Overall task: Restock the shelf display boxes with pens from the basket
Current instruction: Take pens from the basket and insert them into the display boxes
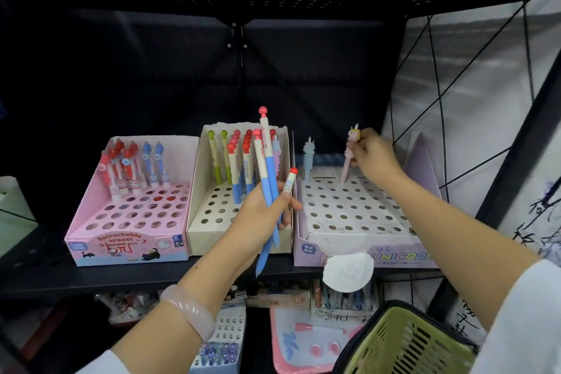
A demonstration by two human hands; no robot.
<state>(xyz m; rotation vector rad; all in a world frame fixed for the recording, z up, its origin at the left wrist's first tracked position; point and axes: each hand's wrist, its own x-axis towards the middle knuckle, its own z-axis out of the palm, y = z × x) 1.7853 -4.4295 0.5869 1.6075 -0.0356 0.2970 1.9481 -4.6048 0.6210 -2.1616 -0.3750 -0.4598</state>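
My left hand (258, 215) grips a bunch of pens (268, 179) with red tops and blue-and-cream barrels, in front of the cream display box (209, 231). My right hand (375, 155) pinches a pink unicorn pen (349, 158) near its top, its tip at a hole in the back row of the purple unicorn display box (358, 249). A blue unicorn pen (309, 158) stands two holes to the left in the same row. The green basket (403, 343) sits at the bottom right under my right arm.
A pink eraser-pen display box (121, 240) stands at the left of the black shelf (91, 279). The upper shelf's perforated underside hangs close above. A black diagonal frame bar (513, 161) and wire grid run along the right. More stationery sits on the shelf below.
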